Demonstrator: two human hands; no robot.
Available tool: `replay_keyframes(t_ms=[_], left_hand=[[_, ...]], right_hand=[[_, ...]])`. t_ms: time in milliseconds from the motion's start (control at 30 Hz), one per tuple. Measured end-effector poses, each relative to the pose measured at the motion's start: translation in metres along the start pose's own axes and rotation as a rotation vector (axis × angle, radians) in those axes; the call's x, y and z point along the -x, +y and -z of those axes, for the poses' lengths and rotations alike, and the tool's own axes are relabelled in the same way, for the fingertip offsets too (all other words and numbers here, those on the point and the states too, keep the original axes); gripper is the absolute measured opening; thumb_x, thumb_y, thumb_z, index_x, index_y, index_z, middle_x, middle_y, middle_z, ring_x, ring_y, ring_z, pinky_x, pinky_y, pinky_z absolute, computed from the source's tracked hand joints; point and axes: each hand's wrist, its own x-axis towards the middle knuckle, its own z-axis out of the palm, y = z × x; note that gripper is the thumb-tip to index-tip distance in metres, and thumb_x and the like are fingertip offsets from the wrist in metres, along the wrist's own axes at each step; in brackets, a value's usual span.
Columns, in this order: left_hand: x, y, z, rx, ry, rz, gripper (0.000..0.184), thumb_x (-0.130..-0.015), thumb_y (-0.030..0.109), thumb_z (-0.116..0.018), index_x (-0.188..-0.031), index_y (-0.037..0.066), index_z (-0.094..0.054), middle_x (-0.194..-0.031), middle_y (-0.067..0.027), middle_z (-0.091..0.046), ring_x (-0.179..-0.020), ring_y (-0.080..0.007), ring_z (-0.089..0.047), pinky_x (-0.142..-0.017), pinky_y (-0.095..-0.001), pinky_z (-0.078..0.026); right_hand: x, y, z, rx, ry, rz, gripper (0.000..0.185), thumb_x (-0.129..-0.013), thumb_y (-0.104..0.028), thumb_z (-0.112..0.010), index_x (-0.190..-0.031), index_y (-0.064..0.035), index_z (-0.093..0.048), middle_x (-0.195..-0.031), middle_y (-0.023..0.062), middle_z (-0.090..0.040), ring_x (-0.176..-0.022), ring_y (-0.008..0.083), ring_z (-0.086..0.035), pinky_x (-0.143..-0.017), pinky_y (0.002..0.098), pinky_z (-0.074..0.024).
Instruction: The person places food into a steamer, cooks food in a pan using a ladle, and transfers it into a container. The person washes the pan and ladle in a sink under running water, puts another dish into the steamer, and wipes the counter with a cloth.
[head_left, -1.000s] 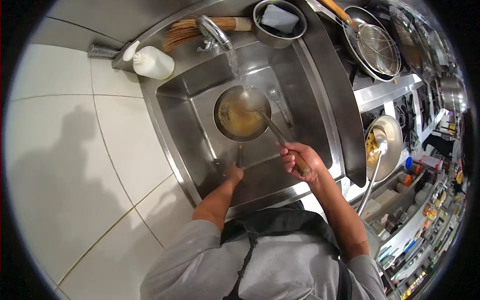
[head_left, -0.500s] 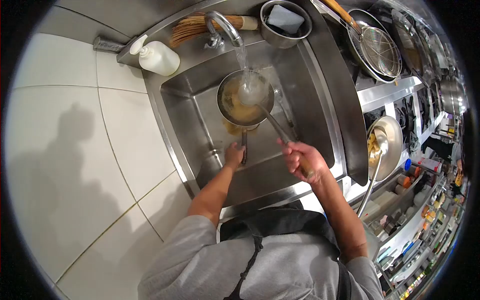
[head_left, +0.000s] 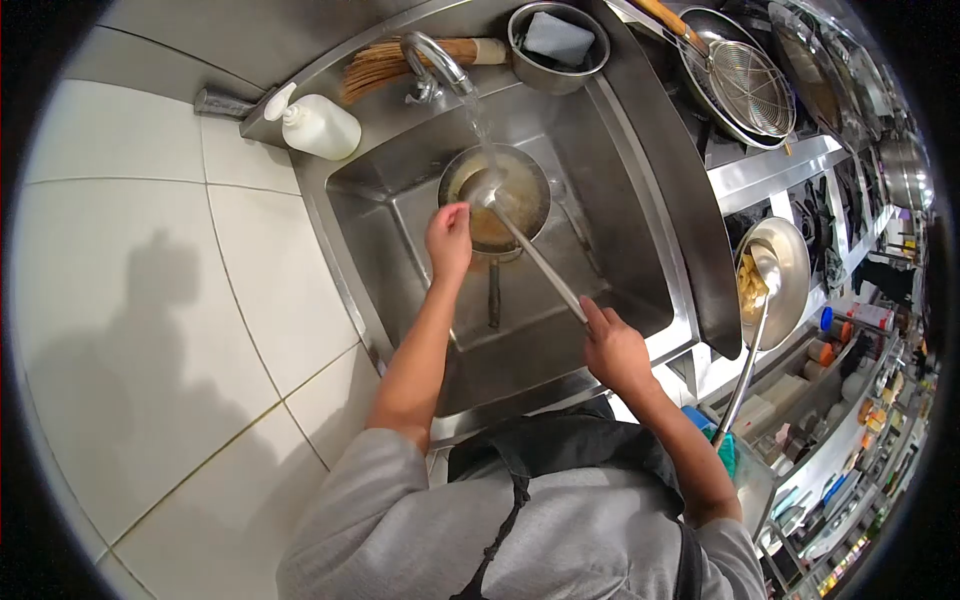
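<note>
My right hand (head_left: 615, 350) is closed around the handle of a long metal ladle (head_left: 540, 262). The ladle's bowl lies over a frying pan (head_left: 494, 295) that rests in the steel sink (head_left: 620, 270) with cloudy, brownish water in it. Water runs from the curved tap (head_left: 440, 60) down toward the ladle bowl and pan. My left hand (head_left: 449, 240) is at the pan's left rim, close to the ladle bowl, its fingers curled together; whatever may be in them is hidden. Right of the pan, another long-handled utensil (head_left: 578, 225) lies in the sink.
A white pump bottle (head_left: 322, 128), a straw brush (head_left: 385, 68) and a metal pot (head_left: 560, 70) with a grey pad stand along the sink's back ledge. On the right are a wire strainer (head_left: 752, 88) over a pan, and a bowl (head_left: 790, 250) with yellowish food and a ladle.
My left hand has left the pan's handle and risen to its left rim. My right hand has shifted slightly right and lower with the ladle, whose bowl is now nearer the left hand.
</note>
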Motion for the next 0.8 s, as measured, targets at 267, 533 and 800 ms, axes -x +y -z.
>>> replay_keyframes(t_ms=[267, 533, 800], left_hand=[[-0.041, 0.023, -0.039, -0.348, -0.150, -0.210, 0.016, -0.088, 0.015, -0.070, -0.097, 0.006, -0.080, -0.090, -0.0167, -0.076, -0.083, -0.0314, -0.074, -0.078, -0.0401, -0.057], [-0.053, 0.044, -0.064, -0.691, -0.385, -0.436, 0.021, -0.091, 0.023, -0.072, -0.107, 0.011, -0.078, -0.110, -0.0147, -0.075, -0.107, -0.0319, -0.069, -0.098, -0.0461, -0.050], [-0.139, 0.093, -0.052, -0.513, -0.907, 0.393, 0.091, -0.086, 0.075, -0.065, -0.147, 0.008, -0.057, -0.156, -0.0164, -0.051, -0.138, -0.0360, -0.051, -0.108, -0.0617, -0.041]], right_hand=[[0.023, 0.008, 0.009, 0.072, 0.011, 0.036, 0.058, -0.090, -0.008, -0.062, -0.147, -0.0069, -0.050, -0.101, 0.0180, -0.065, -0.079, 0.0392, -0.071, -0.069, 0.0492, -0.0592], [0.037, 0.008, 0.033, 0.112, 0.024, 0.082, 0.063, -0.086, -0.006, -0.061, -0.148, -0.0050, -0.049, -0.102, 0.0166, -0.064, -0.083, 0.0341, -0.072, -0.071, 0.0459, -0.0603], [0.055, 0.017, 0.069, 0.189, 0.143, 0.088, 0.055, -0.085, -0.005, -0.061, -0.139, -0.0095, -0.056, -0.094, 0.0116, -0.063, -0.081, 0.0310, -0.071, -0.068, 0.0435, -0.0591]])
